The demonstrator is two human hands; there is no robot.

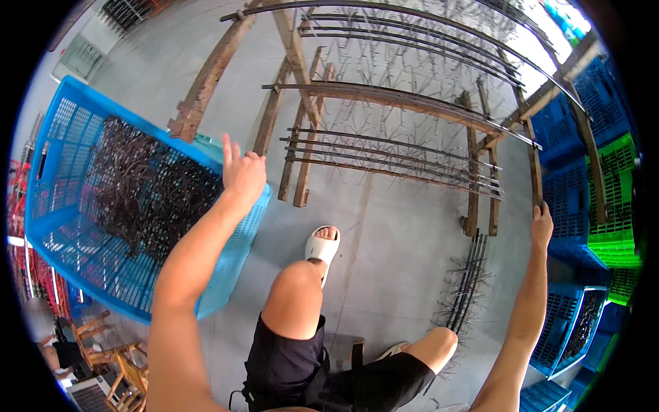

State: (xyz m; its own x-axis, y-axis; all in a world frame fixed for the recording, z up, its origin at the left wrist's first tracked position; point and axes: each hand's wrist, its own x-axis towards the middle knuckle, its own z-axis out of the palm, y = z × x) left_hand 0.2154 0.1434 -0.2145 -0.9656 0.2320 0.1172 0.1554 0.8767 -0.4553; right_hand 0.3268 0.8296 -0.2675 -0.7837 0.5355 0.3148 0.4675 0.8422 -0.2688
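My left hand (244,176) is raised beside the right rim of a large blue plastic crate (58,154). Two of its fingers point upward and it holds nothing that I can see. Dark, tangled pieces (147,185) fill part of the crate. Far to the right, my right hand (541,226) is closed in front of the lower end of a wooden post (533,165). A small dark tip shows at its fingers; what it belongs to is unclear. The post is part of a wooden rack (398,96) carrying long dark rods with many thin wire prongs.
Several prong-covered rods (468,281) lie on the grey floor (384,254) near my left-bent knee. Blue crates (566,206) and green crates (613,199) are stacked at the right. Another blue crate (552,329) holds dark pieces. Wooden stools (127,374) and a person (55,353) are at lower left.
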